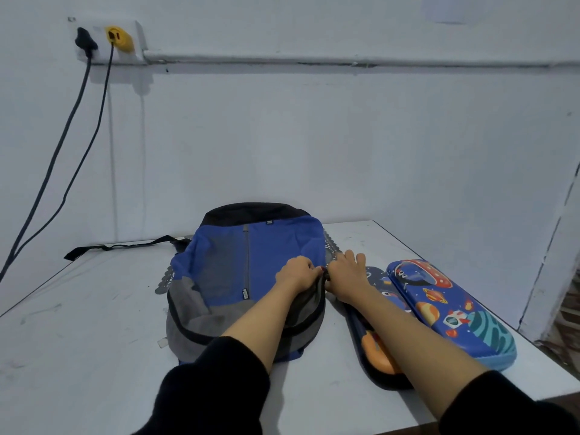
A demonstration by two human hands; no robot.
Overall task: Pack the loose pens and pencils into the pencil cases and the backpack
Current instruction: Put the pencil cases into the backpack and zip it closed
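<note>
A blue, grey and black backpack (238, 265) lies flat on the white table (78, 340). My left hand (296, 273) grips the fabric at the backpack's right edge, by the zip. My right hand (346, 274) pinches something small and dark, apparently the zip pull, at that same edge, its other fingers spread. Right of the backpack lie two closed pencil cases: a dark one (376, 350) partly under my right forearm, and a blue space-print one (452, 312) beside it. No loose pens or pencils show.
The backpack's black strap (119, 246) trails left across the table. A patterned grey mat (163, 282) pokes out under the bag. Two cables (62, 158) hang from a wall socket at upper left. The table's right edge (470, 296) runs close to the space-print case.
</note>
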